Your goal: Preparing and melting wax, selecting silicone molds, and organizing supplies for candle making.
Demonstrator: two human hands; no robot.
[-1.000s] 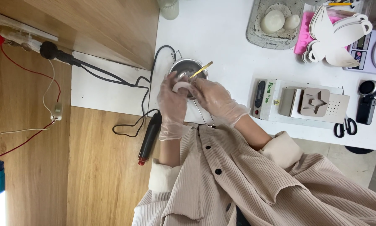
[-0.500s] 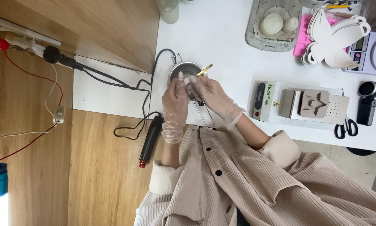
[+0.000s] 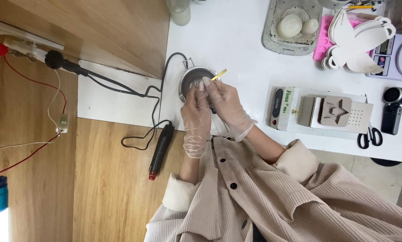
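Steel pot (image 3: 193, 79) sits on the white table (image 3: 236, 40), wooden stick (image 3: 219, 74) leaning inside. Both gloved hands, left hand (image 3: 196, 112) and right hand (image 3: 225, 105), meet above it, fingertips pressed together (what they pinch is hidden); best worked directly over the rim.

Thin, clear, crinkled plastic gloves covered the left hand (image 3: 196, 118) and right hand (image 3: 227, 107). The small pot (image 3: 193, 79) beneath them was shiny metal, its stick (image 3: 219, 74) pale wood. The table (image 3: 236, 40) looked smooth, matt white; the jacket sleeve (image 3: 295, 159) was ribbed beige corduroy.
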